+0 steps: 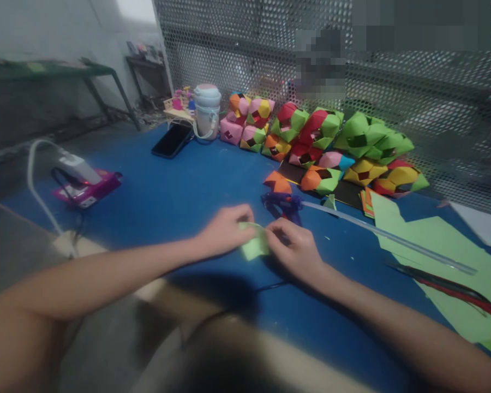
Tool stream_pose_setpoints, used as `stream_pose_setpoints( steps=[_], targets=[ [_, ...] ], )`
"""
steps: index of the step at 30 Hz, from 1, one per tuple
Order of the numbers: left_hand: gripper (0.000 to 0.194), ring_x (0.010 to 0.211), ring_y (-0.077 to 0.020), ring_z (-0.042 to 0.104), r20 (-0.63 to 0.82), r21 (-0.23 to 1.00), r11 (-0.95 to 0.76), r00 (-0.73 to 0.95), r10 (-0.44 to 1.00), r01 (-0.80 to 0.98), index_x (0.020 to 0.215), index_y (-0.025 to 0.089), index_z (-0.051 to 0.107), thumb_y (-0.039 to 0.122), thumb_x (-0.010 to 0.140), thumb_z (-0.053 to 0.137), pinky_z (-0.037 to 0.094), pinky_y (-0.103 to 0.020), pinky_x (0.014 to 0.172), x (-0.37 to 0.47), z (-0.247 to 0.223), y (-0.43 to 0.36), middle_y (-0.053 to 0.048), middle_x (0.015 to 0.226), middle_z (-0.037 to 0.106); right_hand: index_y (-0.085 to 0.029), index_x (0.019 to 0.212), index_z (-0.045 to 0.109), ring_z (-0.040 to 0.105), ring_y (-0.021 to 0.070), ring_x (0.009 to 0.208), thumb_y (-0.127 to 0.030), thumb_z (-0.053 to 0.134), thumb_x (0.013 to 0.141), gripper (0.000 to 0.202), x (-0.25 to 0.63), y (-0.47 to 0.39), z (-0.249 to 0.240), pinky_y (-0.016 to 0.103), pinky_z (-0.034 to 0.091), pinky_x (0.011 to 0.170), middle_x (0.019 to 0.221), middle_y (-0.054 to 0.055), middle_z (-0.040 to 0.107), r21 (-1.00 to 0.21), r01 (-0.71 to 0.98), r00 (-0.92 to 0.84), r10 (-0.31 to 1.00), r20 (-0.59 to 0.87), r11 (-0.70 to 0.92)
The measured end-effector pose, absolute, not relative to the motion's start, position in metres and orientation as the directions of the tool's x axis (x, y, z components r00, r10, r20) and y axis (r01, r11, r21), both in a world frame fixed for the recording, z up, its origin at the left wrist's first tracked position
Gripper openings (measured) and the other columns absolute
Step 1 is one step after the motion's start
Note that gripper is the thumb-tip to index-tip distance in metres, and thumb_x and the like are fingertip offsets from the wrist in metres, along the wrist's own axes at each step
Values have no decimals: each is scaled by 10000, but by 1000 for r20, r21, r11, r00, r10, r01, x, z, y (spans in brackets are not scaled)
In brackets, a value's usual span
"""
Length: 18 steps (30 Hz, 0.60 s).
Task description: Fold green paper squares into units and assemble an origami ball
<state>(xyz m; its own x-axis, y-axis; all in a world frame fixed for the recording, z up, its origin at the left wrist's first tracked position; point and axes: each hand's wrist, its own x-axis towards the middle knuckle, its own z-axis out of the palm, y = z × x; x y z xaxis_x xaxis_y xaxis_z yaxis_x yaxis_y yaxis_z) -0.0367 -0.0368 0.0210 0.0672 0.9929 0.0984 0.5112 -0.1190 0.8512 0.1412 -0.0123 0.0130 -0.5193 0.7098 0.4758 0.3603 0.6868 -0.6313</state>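
A small piece of light green paper [253, 246] is held between both hands above the blue table [163, 191]. My left hand [227, 229] pinches its left and upper edge with thumb and fingers. At its right edge, my right hand [292, 244] has its fingertips pressed together on the paper. The paper looks slightly bent and is blurred. Just behind my right hand lies a blue glue gun [282, 202] with a long clear glue stick [388, 234] running out to the right.
Folded paper shapes [319, 128] are stacked along the mesh panel at the back. Scissors [448, 286] lie on green sheets [454, 245] at right. A flask [207, 112] and phone [172, 141] stand or lie behind left. A pink power strip [92, 191] with cables is at left.
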Motion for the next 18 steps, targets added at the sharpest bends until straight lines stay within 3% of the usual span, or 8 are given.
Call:
stream_pose_setpoints(
  steps=[5, 18],
  targets=[
    [105, 626, -111, 459, 102, 873, -148, 123, 987, 464, 653, 176, 543, 269, 691, 570, 356, -233, 596, -35, 22, -39, 42, 629, 530, -191, 816, 589, 553, 143, 686, -266, 534, 870, 108, 140, -14, 14, 267, 453, 637, 767, 35, 622, -605, 330, -534, 672, 513, 724],
    [171, 708, -129, 534, 72, 922, -156, 241, 968, 354, 689, 159, 622, 256, 766, 504, 405, -241, 667, -41, 21, -35, -5, 721, 624, -184, 741, 558, 530, 115, 623, -178, 469, 892, 175, 143, -11, 16, 233, 418, 593, 694, 7, 583, -595, 346, -591, 661, 463, 725]
  ],
)
